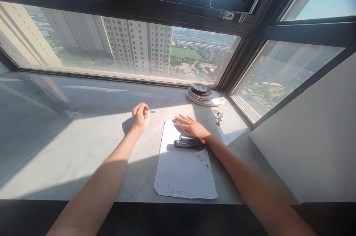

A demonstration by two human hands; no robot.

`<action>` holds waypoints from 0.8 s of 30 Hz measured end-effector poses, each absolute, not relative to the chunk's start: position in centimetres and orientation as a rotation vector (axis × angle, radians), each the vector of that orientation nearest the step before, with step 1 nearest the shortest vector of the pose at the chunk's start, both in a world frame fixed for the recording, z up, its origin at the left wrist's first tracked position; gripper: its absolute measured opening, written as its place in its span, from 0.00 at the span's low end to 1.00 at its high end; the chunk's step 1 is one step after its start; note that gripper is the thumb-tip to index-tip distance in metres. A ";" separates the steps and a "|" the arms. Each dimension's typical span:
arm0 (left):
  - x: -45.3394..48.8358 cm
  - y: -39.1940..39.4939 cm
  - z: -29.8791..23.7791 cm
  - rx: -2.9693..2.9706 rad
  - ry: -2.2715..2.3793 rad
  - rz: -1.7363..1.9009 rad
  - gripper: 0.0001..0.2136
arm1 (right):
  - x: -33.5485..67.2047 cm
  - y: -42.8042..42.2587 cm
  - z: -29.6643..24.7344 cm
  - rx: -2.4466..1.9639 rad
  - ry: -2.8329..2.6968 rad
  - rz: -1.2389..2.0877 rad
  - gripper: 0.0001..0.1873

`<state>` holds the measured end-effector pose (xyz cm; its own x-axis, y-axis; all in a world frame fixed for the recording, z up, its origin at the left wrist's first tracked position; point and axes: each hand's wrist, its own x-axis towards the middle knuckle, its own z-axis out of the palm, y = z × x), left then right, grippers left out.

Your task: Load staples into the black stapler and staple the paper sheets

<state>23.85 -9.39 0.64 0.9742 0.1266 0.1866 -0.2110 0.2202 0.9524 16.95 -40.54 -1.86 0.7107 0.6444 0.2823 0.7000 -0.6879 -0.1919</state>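
My left hand (140, 114) rests on the pale window sill with its fingers curled in a loose fist, and nothing shows in it. Just right of it lie small metal strips (152, 111), which look like staples. My right hand (191, 125) lies flat across the top right of a paper stack (180, 176), fingers stretched toward the left. The sheets carry many short dark marks along their edges. On the paper, just below my right hand, sits a black stapler (189, 142) with an orange-red part at its right end.
A round stacked object (204, 95), like a coil with a dial-like top, stands by the window corner. Small metal pieces (218, 116), possibly keys, lie in front of it. Dark window frames (167, 8) rise behind, a white wall (311, 128) at right. The sill's front edge (133, 202) runs below.
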 end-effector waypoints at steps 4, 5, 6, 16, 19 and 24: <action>22.9 -10.2 0.5 1.499 -0.262 -0.013 0.19 | 16.8 -40.4 -1.6 -2.694 -0.904 -0.514 0.16; 22.6 -10.4 0.5 1.582 -0.326 -0.076 0.20 | 16.8 -40.3 -1.5 -2.715 -0.787 -0.602 0.14; 22.3 -10.6 0.4 1.675 -0.409 -0.131 0.22 | 16.7 -40.2 -1.4 -2.733 -0.652 -0.675 0.13; 21.9 -11.4 -0.4 2.134 -0.855 -0.084 0.22 | 16.8 -40.1 -1.2 -2.855 -0.232 -0.455 0.16; 21.9 -11.6 -0.3 2.173 -0.855 -0.070 0.21 | 16.7 -40.0 -1.0 -2.875 -0.214 -0.423 0.16; 21.6 -11.8 -0.1 2.247 -0.882 -0.041 0.22 | 16.6 -40.1 -0.7 -2.892 -0.196 -0.425 0.17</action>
